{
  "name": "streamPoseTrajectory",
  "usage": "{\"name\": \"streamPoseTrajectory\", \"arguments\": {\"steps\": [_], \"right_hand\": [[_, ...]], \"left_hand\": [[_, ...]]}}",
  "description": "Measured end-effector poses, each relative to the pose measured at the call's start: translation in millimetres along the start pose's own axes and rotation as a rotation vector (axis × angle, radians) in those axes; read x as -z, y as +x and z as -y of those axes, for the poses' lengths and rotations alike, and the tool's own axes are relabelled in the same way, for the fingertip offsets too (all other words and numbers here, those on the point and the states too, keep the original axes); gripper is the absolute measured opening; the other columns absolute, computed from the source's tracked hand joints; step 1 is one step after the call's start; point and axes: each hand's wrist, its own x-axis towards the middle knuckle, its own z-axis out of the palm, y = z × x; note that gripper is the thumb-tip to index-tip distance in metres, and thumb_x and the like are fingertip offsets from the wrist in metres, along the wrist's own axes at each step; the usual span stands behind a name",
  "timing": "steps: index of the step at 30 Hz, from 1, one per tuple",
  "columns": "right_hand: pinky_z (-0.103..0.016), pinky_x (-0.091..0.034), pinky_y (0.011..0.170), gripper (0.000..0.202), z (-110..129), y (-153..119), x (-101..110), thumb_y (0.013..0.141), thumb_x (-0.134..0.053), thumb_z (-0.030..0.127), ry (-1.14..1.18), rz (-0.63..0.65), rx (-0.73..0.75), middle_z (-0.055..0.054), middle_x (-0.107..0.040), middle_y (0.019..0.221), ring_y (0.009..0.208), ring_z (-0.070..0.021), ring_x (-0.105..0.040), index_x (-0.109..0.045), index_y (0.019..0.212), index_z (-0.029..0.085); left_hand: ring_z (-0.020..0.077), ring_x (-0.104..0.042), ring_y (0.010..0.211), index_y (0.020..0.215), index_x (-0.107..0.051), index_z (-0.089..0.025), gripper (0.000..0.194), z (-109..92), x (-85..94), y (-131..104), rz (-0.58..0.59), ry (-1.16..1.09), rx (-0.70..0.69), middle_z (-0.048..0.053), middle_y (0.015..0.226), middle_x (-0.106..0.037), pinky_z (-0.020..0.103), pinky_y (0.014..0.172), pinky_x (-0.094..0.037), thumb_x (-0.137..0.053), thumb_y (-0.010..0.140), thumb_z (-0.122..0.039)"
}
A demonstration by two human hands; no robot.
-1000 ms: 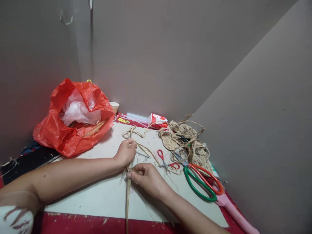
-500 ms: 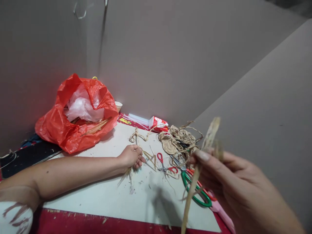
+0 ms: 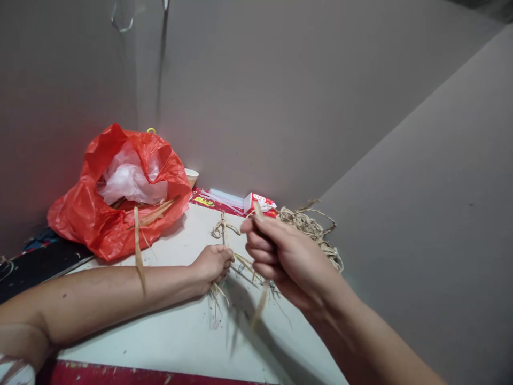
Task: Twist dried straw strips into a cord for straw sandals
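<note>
My left hand (image 3: pixel 214 264) is closed round a bundle of dry straw-like fibres on the white board; a knotted, braided top (image 3: pixel 223 227) rises above the fist, and loose ends (image 3: pixel 217 294) stick out below. To its right, raised above the board, my right hand (image 3: pixel 286 251) pinches a flat dried plant strip (image 3: pixel 260 307) between thumb and fingers, its lower part blurred. Another dried strip (image 3: pixel 138 248) shows in front of the red bag and over my left forearm; I cannot tell if it rests there or is in the air.
A red plastic bag (image 3: pixel 92 214) with white plastic and dried strips inside stands at the left. Along the back are a paper cup (image 3: pixel 192 175), pale sticks (image 3: pixel 224 198) and a red-and-white packet (image 3: pixel 260 202). Coiled braided cord (image 3: pixel 306 222) lies behind my right hand.
My right hand has swung left and inward with a strip, now covering the scissors. A separate strip has appeared over my left forearm. The left hand keeps its grip.
</note>
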Motion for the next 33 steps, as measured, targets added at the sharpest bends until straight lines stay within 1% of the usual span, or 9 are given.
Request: {"name": "streamPoseTrajectory", "arguments": {"steps": [3,6,10,12,15,18,21,26,33], "right_hand": [[-0.017,-0.019,0.037,0.026,-27.8,-14.8,10.1,0.08,-0.056,0.044,0.068,-0.011,-0.098,0.007,-0.031,0.055,0.043,-0.0066,-0.023,-0.052,0.075,0.019],[-0.026,-0.043,0.06,0.028,-45.1,-12.4,14.4,0.08,-0.056,0.046,-0.341,0.082,0.079,-0.001,-0.054,0.069,0.064,-0.0146,-0.051,-0.058,0.075,0.018],[-0.032,-0.041,0.078,0.025,-38.8,10.8,40.8,0.085,-0.051,0.042,-0.699,-0.25,0.413,-0.007,-0.063,0.09,0.086,-0.0207,-0.055,-0.061,0.087,0.019],[-0.03,-0.042,0.075,0.028,-38.6,27.1,57.3,0.085,-0.049,0.044,-0.66,-0.302,0.384,-0.006,-0.062,0.087,0.085,-0.02,-0.057,-0.06,0.086,0.019],[-0.026,-0.042,0.061,0.033,-53.0,49.3,70.7,0.082,-0.05,0.049,-0.54,-0.108,0.138,-0.002,-0.058,0.067,0.067,-0.0164,-0.056,-0.055,0.07,0.018],[-0.022,-0.027,0.039,0.043,-73.3,62.4,71.4,0.082,-0.046,0.055,-0.469,0.101,-0.044,0.005,-0.041,0.045,0.039,-0.0092,-0.035,-0.048,0.059,0.019],[-0.021,-0.014,0.037,0.043,-86.8,68.3,73.4,0.081,-0.048,0.056,-0.412,0.192,-0.081,0.009,-0.031,0.045,0.038,-0.0061,-0.019,-0.045,0.059,0.019],[-0.021,-0.011,0.036,0.041,-94.9,72.7,86.9,0.081,-0.051,0.054,-0.356,0.289,-0.138,0.008,-0.031,0.047,0.04,-0.006,-0.018,-0.05,0.062,0.017],[-0.02,-0.01,0.033,0.038,-89.6,73.6,93.8,0.082,-0.05,0.048,-0.237,0.376,-0.19,0.008,-0.034,0.046,0.036,-0.0044,-0.017,-0.05,0.059,0.017]], "left_hand": [[0.0014,-0.026,0.034,0.064,-0.046,-0.015,0.024,0.0,1.2,-0.6,0.036,-0.038,0.016,-0.008,0.048,-0.039,0.016,0.036,-0.016,-0.056,0.078,-0.032],[0.0034,-0.035,0.035,0.063,-0.044,-0.016,0.021,0.8,1.4,1.5,0.043,-0.045,0.009,-0.006,0.047,-0.045,0.017,0.037,-0.021,-0.057,0.074,-0.029],[0.0049,-0.038,0.034,0.067,-0.047,-0.016,0.017,0.9,1.6,6.7,0.045,-0.02,0.015,-0.004,0.048,-0.049,0.017,0.035,-0.023,-0.052,0.077,-0.029],[0.0045,-0.036,0.033,0.068,-0.047,-0.017,0.017,-1.1,2.1,8.1,0.06,-0.011,0.019,-0.005,0.047,-0.048,0.016,0.034,-0.021,-0.051,0.078,-0.029],[0.0032,-0.029,0.032,0.068,-0.045,-0.017,0.019,-6.7,3.1,7.9,0.121,-0.02,0.013,-0.007,0.046,-0.044,0.016,0.032,-0.016,-0.05,0.08,-0.032],[0.0022,-0.021,0.032,0.068,-0.045,-0.017,0.023,-12.2,4.7,7.1,0.198,0.004,0.009,-0.008,0.046,-0.04,0.017,0.032,-0.011,-0.048,0.082,-0.035],[0.0024,-0.021,0.034,0.072,-0.048,-0.017,0.02,-15.4,7.1,8.0,0.234,0.065,0.033,-0.008,0.048,-0.039,0.017,0.033,-0.012,-0.051,0.081,-0.035],[0.003,-0.023,0.037,0.076,-0.055,-0.015,0.015,-21.4,12.2,11.8,0.333,0.17,0.139,-0.008,0.048,-0.039,0.018,0.035,-0.014,-0.057,0.075,-0.03],[0.0028,-0.026,0.037,0.075,-0.058,-0.014,0.015,-31.2,16.8,16.3,0.394,0.256,0.117,-0.003,0.054,-0.051,0.019,0.036,-0.014,-0.057,0.077,-0.029]]}}
